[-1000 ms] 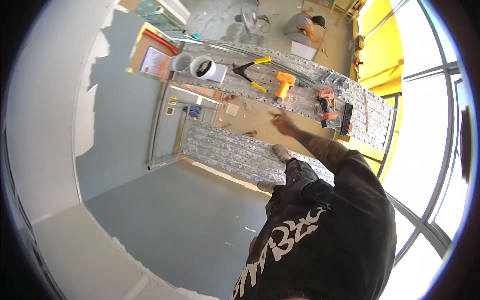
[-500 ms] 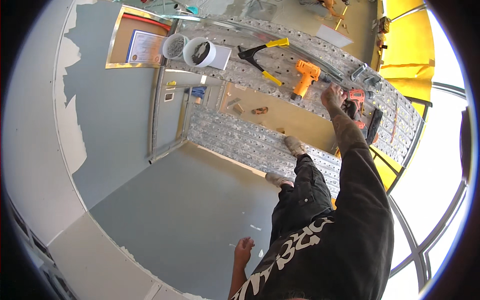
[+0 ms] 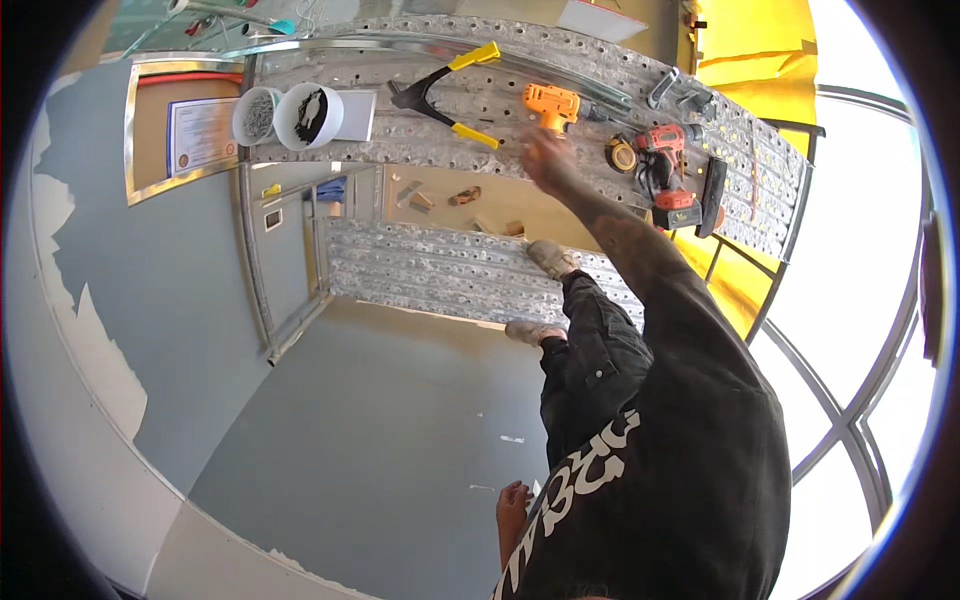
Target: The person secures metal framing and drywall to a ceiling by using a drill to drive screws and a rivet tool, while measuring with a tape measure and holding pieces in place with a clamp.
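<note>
My right hand (image 3: 550, 162) is at the handle of an orange cordless power tool (image 3: 555, 100) on the perforated metal plank (image 3: 345, 72); blur hides whether it grips. To its right lie a black-and-yellow tape measure (image 3: 620, 152), a red drill (image 3: 662, 140) and a long black block (image 3: 711, 195). A black tool with two yellow handles (image 3: 425, 92) lies to the left, beside two white buckets (image 3: 328, 117), one with screws (image 3: 258, 118). My left hand (image 3: 514, 495) hangs low by my body, fingers loosely curled and apart, nothing visible in it.
I stand on a lower plank (image 3: 420, 265) with both shoes (image 3: 550, 258) on it; a gap between planks shows the floor below. Scaffold tubes (image 3: 255, 260) line the grey wall at left. A framed board (image 3: 150, 110) stands beside the buckets. Yellow sheeting (image 3: 750, 40) and windows are at right.
The tape measure from my right hand now lies by the red drill. That hand has moved onto the orange tool's handle. My left hand has appeared low down. My view has shifted.
</note>
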The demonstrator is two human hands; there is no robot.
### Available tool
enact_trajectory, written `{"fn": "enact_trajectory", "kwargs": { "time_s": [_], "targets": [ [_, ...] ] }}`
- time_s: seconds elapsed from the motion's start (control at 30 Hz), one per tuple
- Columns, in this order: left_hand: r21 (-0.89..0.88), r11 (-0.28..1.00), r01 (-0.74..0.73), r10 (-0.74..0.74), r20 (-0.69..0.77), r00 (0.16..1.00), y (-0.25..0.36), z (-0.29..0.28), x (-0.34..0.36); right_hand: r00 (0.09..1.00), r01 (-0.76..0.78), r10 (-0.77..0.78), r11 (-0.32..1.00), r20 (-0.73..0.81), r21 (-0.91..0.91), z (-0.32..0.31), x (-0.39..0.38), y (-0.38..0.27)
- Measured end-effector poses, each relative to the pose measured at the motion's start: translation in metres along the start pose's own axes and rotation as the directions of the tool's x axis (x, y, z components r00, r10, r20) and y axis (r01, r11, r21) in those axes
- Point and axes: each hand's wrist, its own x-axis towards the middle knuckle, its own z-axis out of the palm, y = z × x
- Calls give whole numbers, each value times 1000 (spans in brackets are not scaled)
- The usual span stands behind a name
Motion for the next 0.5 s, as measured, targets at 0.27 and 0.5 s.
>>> {"fn": "enact_trajectory", "kwargs": {
  "time_s": [0.27, 0.5],
  "targets": [
    [-27, 1000, -5, 6, 55, 998, -35, -17, 44, 874, -485, 448, 781, -186, -393, -119, -107, 207],
    [39, 995, -87, 88, -16, 996, -20, -35, 62, 869, -424, 489, 816, 79, -393, -138, -99, 275]
  ]
}}
